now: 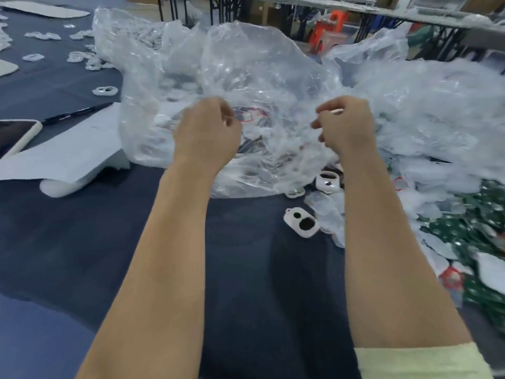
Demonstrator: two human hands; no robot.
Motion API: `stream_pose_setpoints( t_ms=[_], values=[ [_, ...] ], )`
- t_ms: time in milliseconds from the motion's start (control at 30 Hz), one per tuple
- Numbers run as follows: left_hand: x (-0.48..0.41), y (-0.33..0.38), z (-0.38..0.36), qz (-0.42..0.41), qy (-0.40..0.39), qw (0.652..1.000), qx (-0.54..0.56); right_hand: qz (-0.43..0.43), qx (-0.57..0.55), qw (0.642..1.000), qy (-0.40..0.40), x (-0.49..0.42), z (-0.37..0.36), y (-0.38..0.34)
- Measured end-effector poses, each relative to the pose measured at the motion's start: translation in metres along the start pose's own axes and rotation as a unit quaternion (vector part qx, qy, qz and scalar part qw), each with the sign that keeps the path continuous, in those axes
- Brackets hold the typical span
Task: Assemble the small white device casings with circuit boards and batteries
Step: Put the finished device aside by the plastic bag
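Note:
A big clear plastic bag [254, 77] lies crumpled in the middle of the dark blue table [246, 269]. My left hand [207, 129] grips the bag's near edge with curled fingers. My right hand [345, 124] pinches the bag's edge a little to the right, fingers curled. Both hands are raised in front of the bag. A white device casing [301, 222] with two dark holes lies on the table below my right hand. Another white casing [329, 181] sits by the bag's lower edge. What is inside the bag is blurred.
A heap of small clear bags [426, 119] fills the right side, with green circuit boards [486, 269] below it. White foam sheets [68, 157], a black pen [76, 113] and a phone [16, 135] lie at the left. Several small white parts [105, 90] are scattered at the far left.

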State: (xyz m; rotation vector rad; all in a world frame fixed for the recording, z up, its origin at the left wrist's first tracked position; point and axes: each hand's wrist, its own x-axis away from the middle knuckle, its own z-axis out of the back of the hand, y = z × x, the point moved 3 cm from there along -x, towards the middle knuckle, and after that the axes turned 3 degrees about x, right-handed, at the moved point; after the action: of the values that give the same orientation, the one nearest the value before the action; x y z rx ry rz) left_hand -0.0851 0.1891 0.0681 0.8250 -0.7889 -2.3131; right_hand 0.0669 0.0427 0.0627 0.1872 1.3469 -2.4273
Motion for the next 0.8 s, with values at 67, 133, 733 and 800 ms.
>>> stream_pose_setpoints(
  t_ms=[67, 133, 733, 800],
  values=[
    [0.007, 0.024, -0.014, -0.037, -0.016, 0.994, 0.101, -0.011, 0.027, 0.999, 0.026, 0.001, 0.032, 0.015],
    [0.015, 0.044, -0.038, -0.041, -0.099, 0.979, 0.173, -0.038, 0.075, 0.996, 0.014, 0.007, 0.059, 0.032],
    [0.032, 0.037, -0.107, 0.079, -0.134, 0.978, 0.139, 0.052, 0.261, 0.957, -0.117, 0.044, 0.003, 0.067],
    [0.036, 0.044, -0.106, 0.031, -0.12, 0.981, 0.151, 0.045, 0.165, 0.984, -0.051, 0.044, 0.019, 0.065]
  ],
)
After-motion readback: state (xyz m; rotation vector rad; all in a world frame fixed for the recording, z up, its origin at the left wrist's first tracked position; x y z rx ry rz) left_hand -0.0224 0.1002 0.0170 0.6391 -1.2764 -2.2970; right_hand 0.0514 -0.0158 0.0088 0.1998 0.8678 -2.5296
